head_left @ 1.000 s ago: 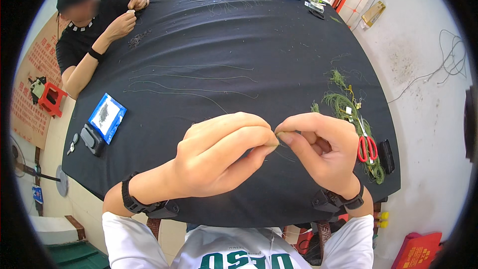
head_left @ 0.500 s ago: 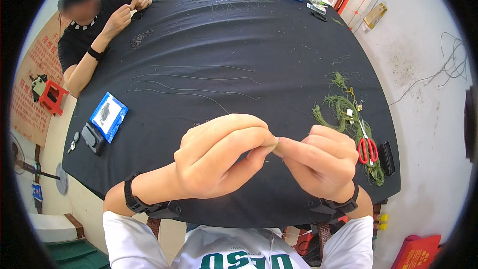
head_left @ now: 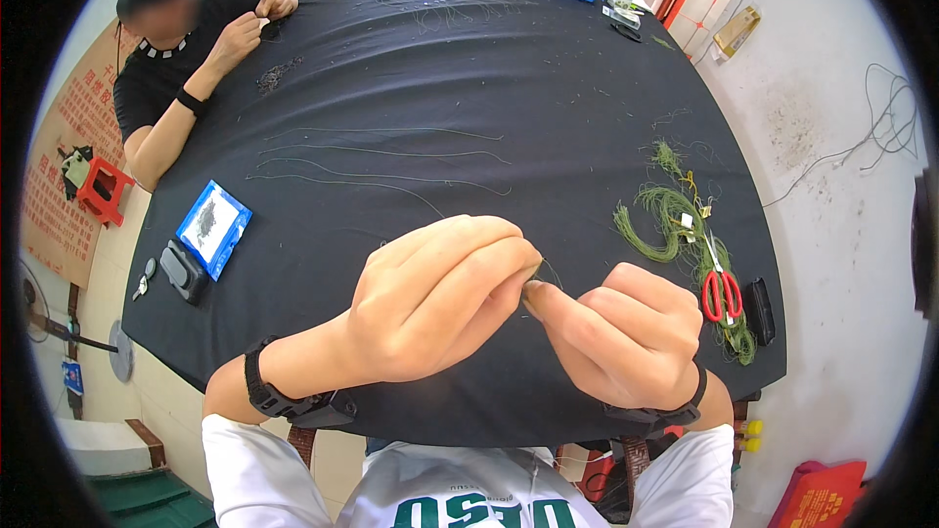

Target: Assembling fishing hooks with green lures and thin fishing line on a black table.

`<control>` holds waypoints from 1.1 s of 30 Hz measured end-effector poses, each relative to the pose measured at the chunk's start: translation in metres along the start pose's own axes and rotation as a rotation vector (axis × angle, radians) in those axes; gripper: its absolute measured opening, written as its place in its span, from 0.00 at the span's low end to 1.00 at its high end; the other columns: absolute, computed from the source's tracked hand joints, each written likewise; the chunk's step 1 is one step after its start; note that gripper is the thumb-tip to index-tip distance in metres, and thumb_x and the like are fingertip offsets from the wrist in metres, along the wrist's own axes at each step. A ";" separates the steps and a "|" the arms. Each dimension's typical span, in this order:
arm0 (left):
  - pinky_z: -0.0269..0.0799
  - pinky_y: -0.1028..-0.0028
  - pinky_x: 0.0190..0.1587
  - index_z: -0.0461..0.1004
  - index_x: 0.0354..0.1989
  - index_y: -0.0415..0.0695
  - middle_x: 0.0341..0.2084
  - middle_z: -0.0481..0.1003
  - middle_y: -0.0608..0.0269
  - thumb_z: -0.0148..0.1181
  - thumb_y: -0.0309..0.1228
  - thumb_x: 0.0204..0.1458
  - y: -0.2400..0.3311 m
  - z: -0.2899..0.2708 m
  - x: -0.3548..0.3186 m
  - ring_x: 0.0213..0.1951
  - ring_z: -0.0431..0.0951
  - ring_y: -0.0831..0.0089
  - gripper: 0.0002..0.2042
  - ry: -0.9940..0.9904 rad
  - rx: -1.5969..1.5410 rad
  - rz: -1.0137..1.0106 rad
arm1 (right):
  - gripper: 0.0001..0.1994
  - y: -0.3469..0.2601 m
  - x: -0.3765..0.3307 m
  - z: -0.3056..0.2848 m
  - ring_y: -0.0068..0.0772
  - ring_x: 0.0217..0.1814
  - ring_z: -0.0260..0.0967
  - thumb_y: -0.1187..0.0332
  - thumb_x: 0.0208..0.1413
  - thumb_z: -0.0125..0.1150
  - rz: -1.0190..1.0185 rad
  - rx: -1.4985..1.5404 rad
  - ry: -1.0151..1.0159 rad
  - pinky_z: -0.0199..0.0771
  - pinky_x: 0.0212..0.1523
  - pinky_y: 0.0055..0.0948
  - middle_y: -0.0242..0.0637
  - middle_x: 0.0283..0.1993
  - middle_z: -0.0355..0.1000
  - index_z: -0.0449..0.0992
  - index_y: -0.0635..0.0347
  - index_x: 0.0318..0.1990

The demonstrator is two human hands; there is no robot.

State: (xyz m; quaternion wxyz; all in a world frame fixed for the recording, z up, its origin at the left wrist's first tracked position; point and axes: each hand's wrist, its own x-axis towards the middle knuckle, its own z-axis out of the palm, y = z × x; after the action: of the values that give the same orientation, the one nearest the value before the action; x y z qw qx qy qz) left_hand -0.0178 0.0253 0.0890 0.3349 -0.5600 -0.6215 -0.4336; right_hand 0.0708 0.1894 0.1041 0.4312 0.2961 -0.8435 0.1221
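My left hand (head_left: pixel 440 303) is closed in a pinch above the near part of the black-covered table. A thin dark thread (head_left: pixel 554 272) curves out from its fingertips toward my right hand. Fingertips nearly touching the left ones, my right hand (head_left: pixel 626 332) is also pinched closed. Whatever lies between its thumb and forefinger is too small to make out. Beyond the hands, several long thin threads (head_left: pixel 381 149) lie side by side across the cloth.
Bundles of green thread (head_left: pixel 660 210) lie at the right, with red-handled scissors (head_left: pixel 722 295) on them and a black case (head_left: pixel 758 311) alongside. At left are a blue-edged packet (head_left: pixel 215 228), a grey case (head_left: pixel 183 272) and keys (head_left: pixel 144 279). A co-worker (head_left: pixel 186 59) sits far left.
My fingertips have parted slightly, the right ones dropping a little below the left. A short curve of thread now shows between them. The co-worker's hands have shifted slightly.
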 end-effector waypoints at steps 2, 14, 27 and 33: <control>0.73 0.76 0.27 0.73 0.32 0.34 0.28 0.75 0.52 0.63 0.14 0.39 0.000 0.002 0.000 0.25 0.77 0.67 0.10 0.002 -0.009 -0.012 | 0.19 0.000 0.000 -0.001 0.19 0.14 0.51 0.76 0.22 0.60 0.008 -0.006 -0.015 0.50 0.12 0.20 0.24 0.16 0.56 0.79 0.63 0.31; 0.58 0.86 0.18 0.74 0.33 0.36 0.29 0.75 0.59 0.61 0.14 0.42 0.005 -0.009 0.007 0.18 0.65 0.87 0.09 -0.053 -0.140 -0.202 | 0.08 0.002 0.005 -0.010 0.12 0.12 0.47 0.77 0.46 0.63 0.688 0.568 -0.088 0.44 0.15 0.18 0.23 0.12 0.55 0.76 0.61 0.36; 0.57 0.86 0.18 0.75 0.33 0.36 0.29 0.75 0.59 0.62 0.15 0.42 0.005 -0.006 0.006 0.19 0.65 0.86 0.09 -0.075 -0.186 -0.208 | 0.08 0.001 0.006 -0.005 0.17 0.12 0.49 0.82 0.45 0.63 0.618 0.431 0.005 0.47 0.15 0.21 0.27 0.12 0.55 0.77 0.62 0.33; 0.55 0.86 0.18 0.75 0.32 0.37 0.29 0.75 0.61 0.62 0.15 0.42 0.004 -0.005 0.006 0.18 0.63 0.87 0.09 -0.076 -0.200 -0.277 | 0.08 0.001 0.005 -0.006 0.20 0.12 0.53 0.83 0.42 0.64 0.591 0.374 0.033 0.51 0.15 0.21 0.29 0.14 0.62 0.78 0.63 0.32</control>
State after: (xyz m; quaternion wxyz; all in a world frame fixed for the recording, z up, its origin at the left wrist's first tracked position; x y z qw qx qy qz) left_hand -0.0154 0.0232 0.0968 0.1906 -0.5156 -0.6587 -0.5137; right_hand 0.0718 0.1910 0.1122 0.3291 0.1112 -0.8487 0.3989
